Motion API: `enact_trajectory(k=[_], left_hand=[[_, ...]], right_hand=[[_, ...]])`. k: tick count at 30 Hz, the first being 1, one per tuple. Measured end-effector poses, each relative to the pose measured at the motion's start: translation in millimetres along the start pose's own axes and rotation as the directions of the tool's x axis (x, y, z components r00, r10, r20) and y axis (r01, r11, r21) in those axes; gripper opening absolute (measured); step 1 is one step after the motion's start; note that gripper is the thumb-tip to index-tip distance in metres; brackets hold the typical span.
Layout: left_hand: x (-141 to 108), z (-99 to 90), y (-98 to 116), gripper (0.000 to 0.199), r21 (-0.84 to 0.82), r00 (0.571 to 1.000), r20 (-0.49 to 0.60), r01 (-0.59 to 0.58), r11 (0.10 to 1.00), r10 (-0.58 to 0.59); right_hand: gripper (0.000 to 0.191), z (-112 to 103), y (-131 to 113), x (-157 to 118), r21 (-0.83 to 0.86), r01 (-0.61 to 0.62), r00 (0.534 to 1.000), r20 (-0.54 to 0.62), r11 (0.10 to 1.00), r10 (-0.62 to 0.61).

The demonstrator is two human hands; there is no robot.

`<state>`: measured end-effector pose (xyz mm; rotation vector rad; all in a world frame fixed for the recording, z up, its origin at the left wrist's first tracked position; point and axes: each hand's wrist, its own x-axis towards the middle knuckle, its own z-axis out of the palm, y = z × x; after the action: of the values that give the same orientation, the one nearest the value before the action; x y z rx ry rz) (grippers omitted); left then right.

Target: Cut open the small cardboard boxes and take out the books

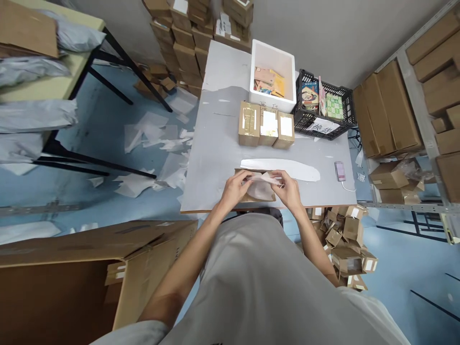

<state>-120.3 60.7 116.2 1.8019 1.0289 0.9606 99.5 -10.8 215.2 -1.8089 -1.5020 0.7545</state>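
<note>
My left hand (235, 188) and my right hand (288, 189) are close together at the front edge of the table. Between them they pinch a thin white sheet (264, 177), one hand at each end, with fingers and thumbs closed on it. Whether it is paper or plastic film I cannot tell. Under it lies a pale, translucent wrapped item (261, 191) on a brown cardboard piece or shallow box (247, 198), partly hidden by my hands. Just beyond them a long white strip (287, 168) lies flat on the table.
On the grey table (223, 120) stand three taped cartons (249, 123), a white bin (273, 52) of packets and a black crate (323, 124) of books. A phone (339, 171) with a cable lies right. Big open carton (151, 268) lower left; paper scraps (151, 129) litter the floor.
</note>
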Motion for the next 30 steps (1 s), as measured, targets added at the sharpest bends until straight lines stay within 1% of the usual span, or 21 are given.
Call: enact_trajectory(k=[2, 4, 7, 10, 12, 14, 16, 17, 18, 20, 22, 24, 26, 28, 30], left_hand=[[0, 0.6, -6, 0.026, -0.037, 0.999, -0.012, 0.047, 0.998, -0.048], [-2, 1.3, -12, 0.031, -0.081, 0.994, -0.006, 0.112, 0.99, -0.113], [-8, 3.9, -19, 0.041, -0.144, 0.977, 0.025, 0.212, 0.967, -0.211], [-15, 7.8, -24, 0.046, -0.185, 0.962, 0.034, 0.274, 0.944, -0.272], [-18, 8.7, -26, 0.047, -0.178, 0.953, -0.005, 0.297, 0.938, -0.302], [-22, 7.1, -29, 0.044, -0.14, 0.947, -0.085, 0.296, 0.945, -0.31], [-24, 4.3, -32, 0.038, -0.072, 0.952, -0.145, 0.262, 0.962, -0.27], [-25, 3.5, -34, 0.036, -0.026, 0.96, -0.145, 0.238, 0.971, -0.24], [-25, 3.5, -36, 0.034, 0.026, 0.97, -0.122, 0.217, 0.976, -0.212], [-23, 7.3, -40, 0.034, 0.141, 0.982, -0.021, 0.19, 0.972, -0.189], [-18, 16.9, -42, 0.036, 0.244, 0.97, 0.108, 0.188, 0.952, -0.219], [-10, 30.8, -42, 0.039, 0.326, 0.937, 0.233, 0.178, 0.928, -0.262], [0, 46.8, -42, 0.042, 0.389, 0.89, 0.34, 0.161, 0.907, -0.304], [11, 62.8, -44, 0.042, 0.423, 0.844, 0.413, 0.154, 0.893, -0.341], [19, 77.0, -50, 0.039, 0.435, 0.81, 0.451, 0.167, 0.885, -0.374]], right_hand=[[0.043, -3, 9, -1, 0.05, -0.007, 1.0, 0.008, 0.999, 0.006], [0.049, -4, 21, -4, 0.122, -0.039, 0.999, 0.019, 0.992, 0.037], [0.046, 0, 39, -10, 0.234, -0.113, 0.993, 0.05, 0.966, 0.105], [0.042, 10, 50, -15, 0.281, -0.184, 0.983, 0.054, 0.942, 0.176], [0.045, 14, 53, -18, 0.295, -0.218, 0.975, 0.018, 0.93, 0.222], [0.05, 14, 53, -21, 0.313, -0.234, 0.963, -0.056, 0.921, 0.263], [0.052, 7, 52, -25, 0.332, -0.234, 0.945, -0.145, 0.914, 0.294], [0.052, 1, 51, -29, 0.342, -0.232, 0.933, -0.187, 0.911, 0.308], [0.052, -6, 50, -32, 0.348, -0.231, 0.92, -0.227, 0.909, 0.32], [0.051, -20, 47, -41, 0.347, -0.237, 0.893, -0.29, 0.907, 0.344], [0.051, -33, 43, -52, 0.327, -0.249, 0.872, -0.335, 0.912, 0.358], [0.05, -40, 40, -61, 0.31, -0.262, 0.855, -0.365, 0.914, 0.369], [0.05, -43, 39, -68, 0.316, -0.276, 0.842, -0.377, 0.908, 0.387], [0.052, -40, 39, -72, 0.328, -0.287, 0.838, -0.37, 0.9, 0.402], [0.054, -36, 41, -72, 0.335, -0.285, 0.841, -0.363, 0.898, 0.402]])
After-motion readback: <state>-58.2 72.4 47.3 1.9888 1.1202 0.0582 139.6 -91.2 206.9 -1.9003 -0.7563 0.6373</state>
